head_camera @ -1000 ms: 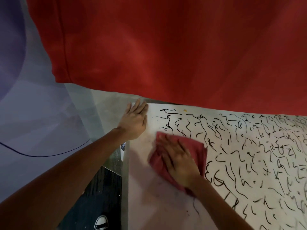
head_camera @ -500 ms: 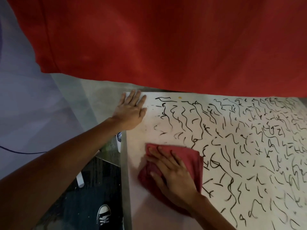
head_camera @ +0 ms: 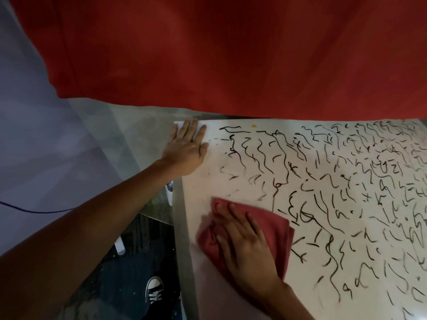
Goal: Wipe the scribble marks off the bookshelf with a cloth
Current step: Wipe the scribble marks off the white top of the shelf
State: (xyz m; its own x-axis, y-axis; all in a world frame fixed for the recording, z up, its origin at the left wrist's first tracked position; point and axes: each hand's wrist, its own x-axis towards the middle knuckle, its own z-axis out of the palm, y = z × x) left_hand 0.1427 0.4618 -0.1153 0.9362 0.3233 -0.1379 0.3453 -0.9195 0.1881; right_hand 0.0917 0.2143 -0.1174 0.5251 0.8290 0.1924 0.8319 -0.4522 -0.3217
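Observation:
The white bookshelf top (head_camera: 231,303) fills the lower right, covered with black scribble marks (head_camera: 328,195) across its middle and right. My right hand (head_camera: 247,248) presses flat on a red cloth (head_camera: 275,227) near the shelf's left side, where the marks are faint or smeared. My left hand (head_camera: 187,146) lies flat with fingers spread on the shelf's far left corner, holding nothing.
A large red fabric (head_camera: 231,54) hangs over the far edge of the shelf. A pale wall with a thin dark cable (head_camera: 34,210) is at left. Below the shelf's left edge are the dark floor and a black-and-white sneaker (head_camera: 154,289).
My right hand slid the cloth toward me and left along the shelf, uncovering smeared marks behind it. My left hand stayed on the corner.

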